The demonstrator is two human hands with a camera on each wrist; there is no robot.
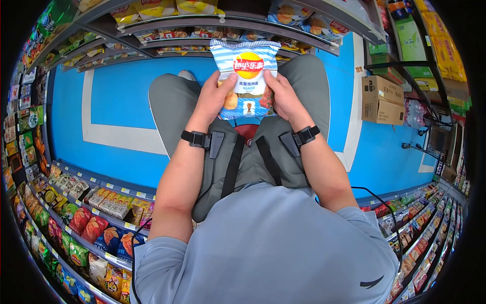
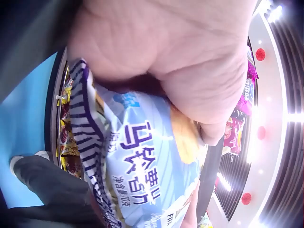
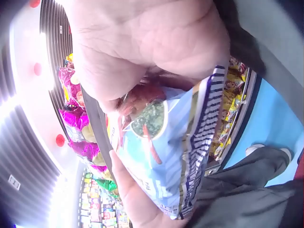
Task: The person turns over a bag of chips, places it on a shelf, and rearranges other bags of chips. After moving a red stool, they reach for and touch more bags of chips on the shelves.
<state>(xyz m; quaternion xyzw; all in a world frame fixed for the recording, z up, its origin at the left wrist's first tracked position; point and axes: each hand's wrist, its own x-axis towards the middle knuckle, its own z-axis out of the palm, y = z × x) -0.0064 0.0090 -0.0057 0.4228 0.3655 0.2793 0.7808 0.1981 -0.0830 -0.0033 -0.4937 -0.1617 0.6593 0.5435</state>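
A blue and white striped bag of Lay's potato chips (image 1: 248,76) faces up in front of the person, above the knees. The left hand (image 1: 216,96) grips its left side, thumb on the printed front. On the opposite side the right hand (image 1: 284,97) holds the bag the same way. Close up in the left wrist view, the bag's striped bottom seam (image 2: 92,137) points toward the wrist. From the right wrist, the printed bowl picture on the chip bag (image 3: 152,123) shows below the palm. The fingers behind the bag are mostly hidden.
Shelves of snack bags (image 1: 172,34) stand right ahead. A cardboard box (image 1: 383,100) sits on the blue floor (image 1: 126,101) at the right, beside another rack. Behind the person, tiered shelves of chip bags (image 1: 93,228) line both sides. Black straps and cables hang at the wrists.
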